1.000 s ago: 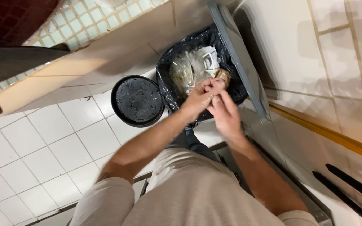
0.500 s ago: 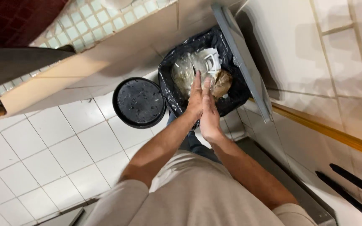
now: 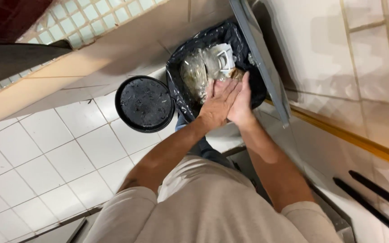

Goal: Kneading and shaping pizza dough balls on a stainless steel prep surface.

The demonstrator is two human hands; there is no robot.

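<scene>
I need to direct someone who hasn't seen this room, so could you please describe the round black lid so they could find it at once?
Start at the bin lined with a black bag. On the white tiled floor beside it lies the round black lid. It is the only flat, dark disc there.

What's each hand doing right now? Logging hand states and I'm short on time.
Left hand: open, flat against the right, holding nothing visible, above the trash bin.
Right hand: open, pressed to the left, nothing visible held.
</scene>
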